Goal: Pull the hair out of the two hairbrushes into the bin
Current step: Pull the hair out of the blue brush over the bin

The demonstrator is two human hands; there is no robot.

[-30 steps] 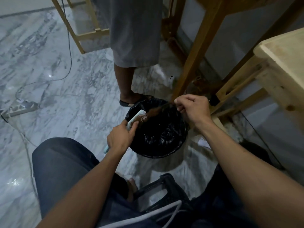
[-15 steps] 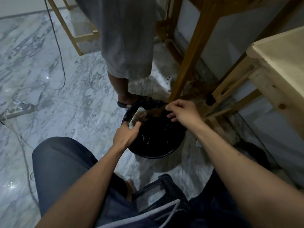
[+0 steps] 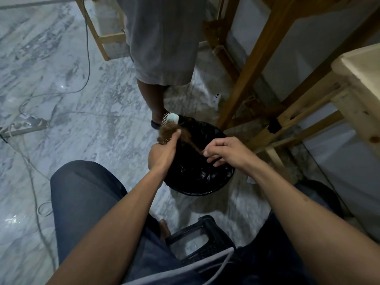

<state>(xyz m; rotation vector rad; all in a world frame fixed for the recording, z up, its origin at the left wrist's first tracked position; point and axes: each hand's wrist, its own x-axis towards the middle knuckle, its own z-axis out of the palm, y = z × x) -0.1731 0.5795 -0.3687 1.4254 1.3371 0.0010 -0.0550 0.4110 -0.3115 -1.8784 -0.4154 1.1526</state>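
Observation:
My left hand (image 3: 163,153) grips a pale mint hairbrush (image 3: 171,118), held nearly upright over the far left rim of a round bin lined with a black bag (image 3: 202,175). A clump of brown hair (image 3: 168,133) clings to the bristles. A thin strand (image 3: 194,145) stretches from it down to my right hand (image 3: 225,150), whose thumb and forefinger pinch its end above the bin. Only one hairbrush is in sight.
A person in grey shorts (image 3: 162,42) stands just behind the bin, one sandalled foot (image 3: 156,122) at its rim. Wooden table legs (image 3: 246,75) rise to the right. A power strip (image 3: 24,125) and cables lie on the marble floor. A black stool (image 3: 202,237) sits between my knees.
The brush has tipped upright and shifted to the bin's left rim. My right hand moved from the brush head toward me, drawing a strand of hair out.

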